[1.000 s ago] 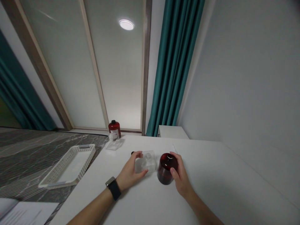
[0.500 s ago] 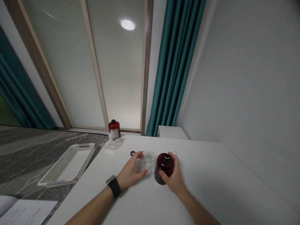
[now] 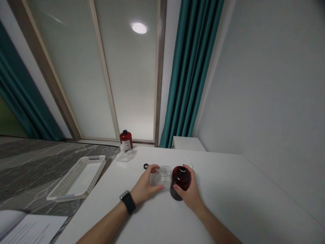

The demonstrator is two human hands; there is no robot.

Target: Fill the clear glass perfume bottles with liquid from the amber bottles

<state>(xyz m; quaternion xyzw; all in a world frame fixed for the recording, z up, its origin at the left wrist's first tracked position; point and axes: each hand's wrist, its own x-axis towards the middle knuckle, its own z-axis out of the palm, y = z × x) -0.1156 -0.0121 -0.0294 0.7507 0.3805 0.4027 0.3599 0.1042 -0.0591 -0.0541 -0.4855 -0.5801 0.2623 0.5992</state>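
My right hand [image 3: 189, 189] is wrapped round a dark red, glossy bottle [image 3: 181, 177] with a rounded top, on the white table [image 3: 162, 223]. Its thumb lies on the near side, the fingers at the far right. Just left of the bottle is a clear plastic container [image 3: 165, 174], with my left hand [image 3: 146, 183] curved about its left side, thumb in front and fingers behind. The container's exact shape is hard to make out. A small black ring [image 3: 146, 166] lies beyond my left fingers. Behind the bottle is a thin clear piece [image 3: 190, 162].
Another red bottle [image 3: 126, 138] with a black cap stands at the table's far left corner, beside a clear plastic piece [image 3: 124, 156]. Left of the table are a white perforated basket [image 3: 57, 193] and an open book [image 3: 38, 227]. A white cabinet [image 3: 189, 143] stands behind.
The whole view has shifted slightly, with everything a little further right. Both hands keep the same hold, and the bottle and clear container stay side by side.
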